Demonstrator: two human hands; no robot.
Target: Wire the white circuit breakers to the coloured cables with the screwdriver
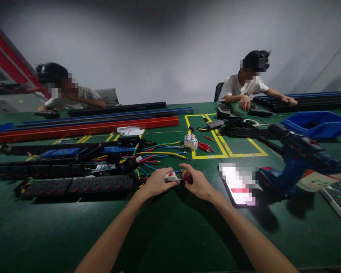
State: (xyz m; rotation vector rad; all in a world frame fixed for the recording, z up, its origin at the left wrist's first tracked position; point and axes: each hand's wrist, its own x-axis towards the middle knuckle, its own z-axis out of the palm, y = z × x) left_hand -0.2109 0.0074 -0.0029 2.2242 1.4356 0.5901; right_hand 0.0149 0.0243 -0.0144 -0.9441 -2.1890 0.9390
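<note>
Small white switch block held low at the table, near loose wires.
The left hand has its grip around the block; whether the right hand, curled by its end, grasps anything, I can't tell. Keeping the block steady and square, wires aside, should help.

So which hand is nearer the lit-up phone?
The right hand, to the left of the phone; the left hand is farther left, holding a small white device.
</note>
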